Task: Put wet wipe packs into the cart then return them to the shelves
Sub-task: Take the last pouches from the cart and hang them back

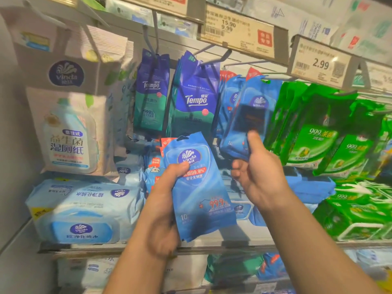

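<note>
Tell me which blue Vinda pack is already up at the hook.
The blue pack in the right hand, its top raised among the hanging blue packs. The other blue pack, gripped by the left hand, sits lower, clear of any hook.

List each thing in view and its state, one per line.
left hand: grips a blue Vinda pack, held upright off the shelf.
right hand: pinches a second blue pack at its bottom, up by the hooks.
Tempo packs: hanging on hooks.
green packs: hanging.
large wipe pack: lying on shelf.
</note>
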### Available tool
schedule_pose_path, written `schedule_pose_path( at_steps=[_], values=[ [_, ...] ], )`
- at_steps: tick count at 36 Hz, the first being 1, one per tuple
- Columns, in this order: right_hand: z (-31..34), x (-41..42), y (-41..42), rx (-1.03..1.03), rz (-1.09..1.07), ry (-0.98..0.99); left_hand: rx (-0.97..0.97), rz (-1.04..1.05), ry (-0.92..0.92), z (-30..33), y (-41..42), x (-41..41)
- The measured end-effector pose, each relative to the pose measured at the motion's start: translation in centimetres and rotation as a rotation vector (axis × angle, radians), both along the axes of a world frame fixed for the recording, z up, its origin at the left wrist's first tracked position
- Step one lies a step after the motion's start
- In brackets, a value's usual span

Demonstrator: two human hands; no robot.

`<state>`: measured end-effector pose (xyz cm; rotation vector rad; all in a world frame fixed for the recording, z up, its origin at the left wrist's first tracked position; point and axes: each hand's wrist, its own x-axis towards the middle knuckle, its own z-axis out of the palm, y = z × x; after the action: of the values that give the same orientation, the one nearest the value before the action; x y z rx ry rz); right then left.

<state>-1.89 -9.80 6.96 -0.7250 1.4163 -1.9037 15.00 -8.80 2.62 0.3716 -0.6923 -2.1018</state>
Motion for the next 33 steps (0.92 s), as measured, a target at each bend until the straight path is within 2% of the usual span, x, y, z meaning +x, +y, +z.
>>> schedule_pose_path(
  at_steps=[7, 12, 14, 18, 21, 25, 29, 31, 33],
  values=[
    [0.1, -1.7, -5.4, 0.074, 0.037, -0.161, 0.019, 0.03, -0.047, -0.5, -0.5, 0.5],
    [-1.4, -1.4, -3.5, 0.198, 0.132, -0.192, 0.039, 0.046, -0.019, -0.7, -0.8, 0.7],
    [-2.1, -0.2, -1.3, 0.231, 0.129, -0.077, 0.044, 0.028, 0.016, -0.8, -0.8, 0.7],
    [-2.2, 2.9, 3.5, 0.161, 0.296, 0.387, 0.069, -0.021, 0.056, -0.8, -0.9, 0.4],
    [-1.9, 3.7, 5.2, 0.165, 0.382, 0.594, 0.038, 0.066, -0.029, -0.9, -1.1, 0.0],
    [-1.3, 2.9, 6.1, 0.126, 0.407, 0.621, 0.005, 0.098, -0.021, -1.1, -0.9, -0.7],
    [-1.3, 1.6, 6.7, 0.082, 0.391, 0.454, -0.033, 0.073, -0.013, -0.9, -0.6, -1.0],
    [-1.4, 1.2, 6.9, 0.046, 0.297, 0.338, -0.04, 0.076, -0.018, -0.9, -0.7, -1.1],
    [-1.4, 0.7, 7.1, 0.01, 0.098, 0.406, -0.025, 0.073, -0.001, -0.7, -0.5, -1.3]
  ],
)
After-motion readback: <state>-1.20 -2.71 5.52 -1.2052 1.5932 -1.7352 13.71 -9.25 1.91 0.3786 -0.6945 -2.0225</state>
